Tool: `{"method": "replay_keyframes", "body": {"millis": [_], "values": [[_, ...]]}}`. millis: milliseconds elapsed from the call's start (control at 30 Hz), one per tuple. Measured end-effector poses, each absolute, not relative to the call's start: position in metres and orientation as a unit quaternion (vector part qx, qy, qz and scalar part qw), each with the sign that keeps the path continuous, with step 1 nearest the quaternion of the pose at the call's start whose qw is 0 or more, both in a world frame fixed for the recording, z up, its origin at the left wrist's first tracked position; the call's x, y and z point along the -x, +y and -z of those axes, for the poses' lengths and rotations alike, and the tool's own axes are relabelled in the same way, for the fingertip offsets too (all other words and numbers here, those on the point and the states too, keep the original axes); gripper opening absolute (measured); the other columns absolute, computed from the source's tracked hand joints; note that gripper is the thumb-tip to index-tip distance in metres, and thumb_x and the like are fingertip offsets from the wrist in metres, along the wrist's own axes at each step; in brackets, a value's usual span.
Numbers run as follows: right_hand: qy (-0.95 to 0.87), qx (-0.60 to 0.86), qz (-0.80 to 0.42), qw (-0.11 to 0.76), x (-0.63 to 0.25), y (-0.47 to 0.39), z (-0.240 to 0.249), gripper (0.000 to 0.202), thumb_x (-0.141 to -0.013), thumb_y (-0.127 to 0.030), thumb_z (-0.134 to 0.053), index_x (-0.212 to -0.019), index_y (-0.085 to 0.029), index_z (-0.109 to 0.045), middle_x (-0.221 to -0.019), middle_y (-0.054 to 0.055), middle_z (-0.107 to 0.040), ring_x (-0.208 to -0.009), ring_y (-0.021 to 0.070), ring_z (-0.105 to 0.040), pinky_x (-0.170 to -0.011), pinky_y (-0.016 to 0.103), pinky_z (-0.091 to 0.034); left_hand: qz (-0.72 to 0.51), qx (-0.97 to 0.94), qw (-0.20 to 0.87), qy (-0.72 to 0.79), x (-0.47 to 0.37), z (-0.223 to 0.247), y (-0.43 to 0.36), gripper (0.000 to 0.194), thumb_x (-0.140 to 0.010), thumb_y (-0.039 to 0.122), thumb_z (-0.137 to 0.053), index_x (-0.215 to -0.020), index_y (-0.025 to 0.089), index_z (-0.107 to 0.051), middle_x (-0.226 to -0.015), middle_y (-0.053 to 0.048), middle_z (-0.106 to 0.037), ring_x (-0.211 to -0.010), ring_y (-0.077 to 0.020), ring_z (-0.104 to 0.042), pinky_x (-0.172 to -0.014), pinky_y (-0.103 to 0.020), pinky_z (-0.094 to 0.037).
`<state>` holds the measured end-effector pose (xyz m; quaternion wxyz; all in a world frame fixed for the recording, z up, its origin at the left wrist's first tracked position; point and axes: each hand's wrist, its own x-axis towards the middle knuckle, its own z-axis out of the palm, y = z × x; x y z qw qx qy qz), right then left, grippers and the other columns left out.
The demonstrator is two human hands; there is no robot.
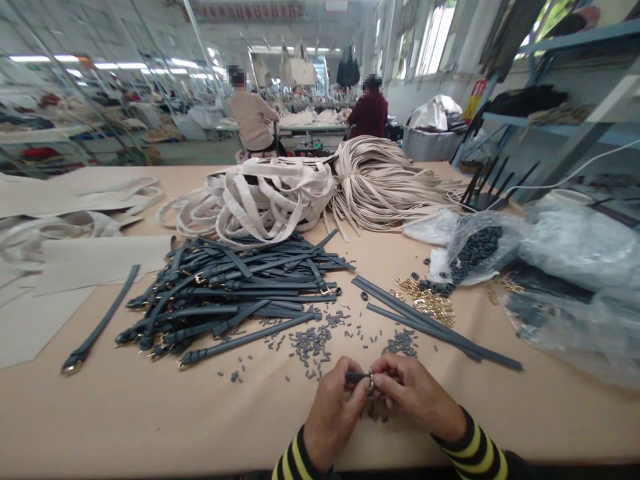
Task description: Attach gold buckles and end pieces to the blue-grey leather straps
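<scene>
With a busy workshop beyond, works at a brown surface strewn with straps and loose bits. Could twist a dark strip through uneven pull from the two sides, or drop a gold buckle through too light a pinch. Could also scatter small grey pieces with a low sweep of the wrist. Grips the strip in left fingers, curled closed around it, and pinches at the buckle with right fingers, exact contact partly hidden. Has the strip roughly level between both sets of fingertips, its buckle end towards the right ones.
</scene>
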<state>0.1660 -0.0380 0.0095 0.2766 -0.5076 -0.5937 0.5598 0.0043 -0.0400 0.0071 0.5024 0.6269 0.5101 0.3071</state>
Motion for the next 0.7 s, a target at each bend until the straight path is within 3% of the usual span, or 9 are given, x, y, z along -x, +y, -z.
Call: {"method": "replay_keyframes", "body": {"millis": [200,367,500,700], "values": [[-0.514,0.503,-0.627,0.299,-0.166,-0.039,-0.01,0.018,-0.076,-0.029,-0.054,-0.082,-0.015,-0.044,-0.063,-0.002,-0.054,-0.05,0.0083,-0.054,-0.045,0.018,-0.042,-0.329,-0.571,0.601,0.451,0.0,-0.005,-0.035,0.024,-0.077,0.038,-0.051,-0.076,0.014,-0.047,-0.063,0.001,-0.051,-0.057,-0.0093,-0.046,-0.053,-0.02,-0.036],[-0.57,0.501,-0.576,0.304,-0.164,-0.039,-0.014,0.013,-0.077,-0.025,-0.054,-0.076,-0.015,-0.047,-0.061,-0.002,-0.053,-0.054,0.0082,-0.053,-0.05,0.019,-0.042,-0.323,-0.541,0.618,0.469,0.0,-0.005,-0.031,0.021,-0.075,0.034,-0.053,-0.075,0.014,-0.046,-0.063,0.0,-0.052,-0.058,-0.0108,-0.049,-0.055,-0.022,-0.038],[-0.589,0.507,-0.551,0.304,-0.162,-0.038,-0.017,0.017,-0.079,-0.029,-0.053,-0.074,-0.014,-0.049,-0.06,-0.001,-0.055,-0.055,0.0092,-0.055,-0.053,0.02,-0.042,-0.316,-0.578,0.551,0.513,-0.003,-0.005,-0.034,0.013,-0.075,0.026,-0.049,-0.072,0.016,-0.043,-0.06,0.002,-0.048,-0.055,-0.0104,-0.047,-0.052,-0.022,-0.036],[-0.476,0.415,-0.702,0.329,-0.165,-0.035,-0.004,0.028,-0.075,-0.037,-0.059,-0.08,-0.014,-0.042,-0.065,0.003,-0.063,-0.051,0.0102,-0.057,-0.049,0.021,-0.044,-0.374,-0.733,0.315,0.474,-0.007,0.002,-0.042,0.008,-0.08,0.018,-0.041,-0.073,0.017,-0.045,-0.066,-0.001,-0.049,-0.061,-0.0122,-0.048,-0.058,-0.024,-0.037]]}}
